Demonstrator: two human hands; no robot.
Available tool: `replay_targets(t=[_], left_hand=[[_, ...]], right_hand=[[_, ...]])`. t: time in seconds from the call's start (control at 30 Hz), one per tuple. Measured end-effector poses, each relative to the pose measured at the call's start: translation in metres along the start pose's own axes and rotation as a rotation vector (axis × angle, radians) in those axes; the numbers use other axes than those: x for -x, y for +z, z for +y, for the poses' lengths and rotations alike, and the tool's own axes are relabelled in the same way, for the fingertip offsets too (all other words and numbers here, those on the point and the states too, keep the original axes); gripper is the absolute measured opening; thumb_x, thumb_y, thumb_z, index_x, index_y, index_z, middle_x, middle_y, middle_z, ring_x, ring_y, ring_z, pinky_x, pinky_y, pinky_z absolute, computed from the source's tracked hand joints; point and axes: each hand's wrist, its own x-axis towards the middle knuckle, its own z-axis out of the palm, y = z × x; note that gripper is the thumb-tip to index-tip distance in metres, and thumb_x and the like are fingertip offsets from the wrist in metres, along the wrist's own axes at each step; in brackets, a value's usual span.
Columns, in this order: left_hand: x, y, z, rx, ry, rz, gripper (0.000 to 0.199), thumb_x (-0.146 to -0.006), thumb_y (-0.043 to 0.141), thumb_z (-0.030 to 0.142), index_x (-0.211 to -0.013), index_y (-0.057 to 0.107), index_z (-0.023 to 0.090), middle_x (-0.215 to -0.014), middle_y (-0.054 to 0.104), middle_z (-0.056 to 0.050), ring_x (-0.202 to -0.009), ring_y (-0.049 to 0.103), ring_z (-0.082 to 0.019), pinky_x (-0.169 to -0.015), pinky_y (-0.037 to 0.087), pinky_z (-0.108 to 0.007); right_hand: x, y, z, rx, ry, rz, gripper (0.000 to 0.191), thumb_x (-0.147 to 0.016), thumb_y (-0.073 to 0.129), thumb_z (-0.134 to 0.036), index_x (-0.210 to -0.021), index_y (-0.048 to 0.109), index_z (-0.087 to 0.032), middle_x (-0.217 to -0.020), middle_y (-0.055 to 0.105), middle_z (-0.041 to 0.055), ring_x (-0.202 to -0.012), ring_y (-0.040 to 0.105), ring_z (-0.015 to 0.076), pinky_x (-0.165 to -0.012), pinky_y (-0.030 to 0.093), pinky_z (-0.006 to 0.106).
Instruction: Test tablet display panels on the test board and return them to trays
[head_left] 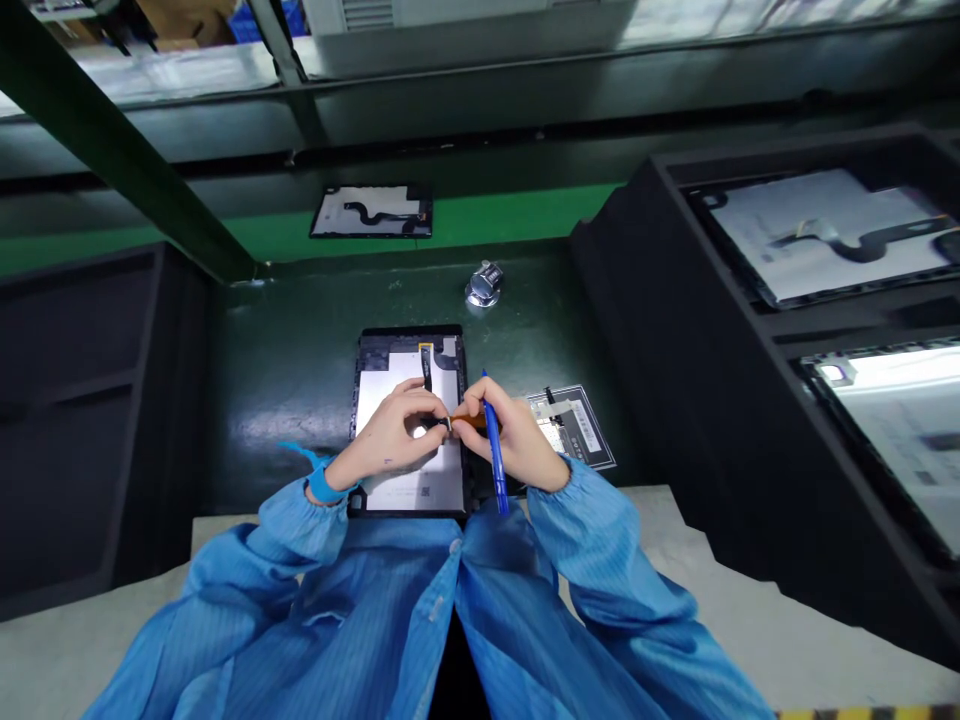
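A tablet-sized display panel (397, 490), white-backed with a black frame, lies on the green bench before me. From its upper part a black flex cable (427, 367) runs down toward my fingers. My left hand (390, 432) pinches the end of that cable above the panel. Meeting it fingertip to fingertip, my right hand (521, 440) grips an orange flex strip (471, 421). A blue pen (494, 455) is tucked through the right hand's fingers. Right of that hand lies a flat board with labels (589, 430). Fingers hide the join between cable and strip.
Another panel (371, 213) lies at the back on the green strip. A shiny metal object (484, 284) stands behind my work. Black racks flank me: the right rack (667, 330) holds panels, the left rack (142, 400) has dark compartments. A green post (127, 140) slants at left.
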Motion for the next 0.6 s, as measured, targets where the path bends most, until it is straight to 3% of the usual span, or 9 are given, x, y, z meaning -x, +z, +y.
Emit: replay_targets(t=[0.1, 0.23, 0.33, 0.4, 0.47, 0.53, 0.6], left_hand=[[-0.001, 0.001, 0.0, 0.0, 0.022, -0.025, 0.017, -0.077, 0.059, 0.022, -0.06, 0.057, 0.023, -0.061, 0.059, 0.003, -0.063, 0.051, -0.017, -0.108, 0.036, -0.046], [-0.004, 0.003, 0.002, -0.02, 0.017, -0.052, 0.02, -0.078, 0.055, 0.025, -0.06, 0.047, 0.023, -0.06, 0.052, 0.003, -0.067, 0.047, -0.018, -0.1, 0.04, -0.042], [0.003, -0.005, 0.006, -0.049, -0.008, -0.064, 0.022, -0.083, 0.054, 0.027, -0.062, 0.05, 0.022, -0.063, 0.056, 0.002, -0.071, 0.053, -0.018, -0.099, 0.04, -0.04], [0.015, -0.018, 0.01, -0.05, -0.041, 0.009, 0.03, -0.09, 0.049, 0.033, -0.063, 0.053, 0.022, -0.068, 0.062, -0.001, -0.076, 0.058, -0.019, -0.096, 0.041, -0.037], [0.029, -0.036, 0.012, -0.164, -0.167, 0.144, 0.034, -0.094, 0.045, 0.039, -0.065, 0.054, 0.022, -0.072, 0.065, -0.003, -0.077, 0.061, -0.021, -0.084, 0.044, -0.033], [0.043, -0.052, 0.011, -0.437, -0.412, 0.255, 0.032, -0.092, 0.048, 0.045, -0.07, 0.056, 0.023, -0.069, 0.063, -0.003, -0.071, 0.06, -0.022, -0.069, 0.04, -0.031], [0.052, -0.06, 0.005, -0.68, -0.64, 0.247, 0.032, -0.088, 0.053, 0.052, -0.074, 0.058, 0.023, -0.067, 0.063, -0.002, -0.065, 0.058, -0.023, -0.062, 0.033, -0.031]], right_hand=[[-0.002, 0.002, 0.0, 0.006, -0.016, -0.006, 0.02, -0.089, 0.06, -0.022, -0.087, 0.041, -0.025, -0.074, 0.065, -0.0048, -0.055, 0.055, 0.0099, -0.057, 0.043, 0.022], [-0.001, 0.008, 0.001, -0.022, 0.013, -0.033, 0.021, -0.091, 0.061, -0.027, -0.087, 0.04, -0.025, -0.076, 0.067, -0.003, -0.062, 0.064, 0.0128, -0.061, 0.048, 0.023], [0.001, 0.007, 0.0, -0.04, 0.031, -0.05, 0.021, -0.092, 0.061, -0.03, -0.088, 0.042, -0.025, -0.076, 0.069, -0.0028, -0.064, 0.067, 0.014, -0.062, 0.051, 0.025], [-0.002, -0.002, 0.001, -0.029, 0.01, -0.014, 0.017, -0.094, 0.06, -0.03, -0.091, 0.044, -0.025, -0.079, 0.071, -0.0019, -0.068, 0.07, 0.0151, -0.067, 0.054, 0.026], [-0.012, -0.019, 0.005, 0.063, -0.042, 0.089, 0.013, -0.096, 0.059, -0.03, -0.101, 0.048, -0.025, -0.094, 0.075, 0.0019, -0.086, 0.074, 0.0188, -0.081, 0.057, 0.031], [-0.028, -0.038, 0.014, 0.273, -0.086, 0.213, 0.022, -0.095, 0.059, -0.028, -0.116, 0.051, -0.024, -0.117, 0.073, 0.0076, -0.111, 0.07, 0.0251, -0.098, 0.054, 0.041], [-0.05, -0.055, 0.025, 0.523, -0.082, 0.262, 0.041, -0.092, 0.058, -0.022, -0.132, 0.049, -0.021, -0.134, 0.065, 0.0133, -0.126, 0.062, 0.0312, -0.106, 0.05, 0.05]])
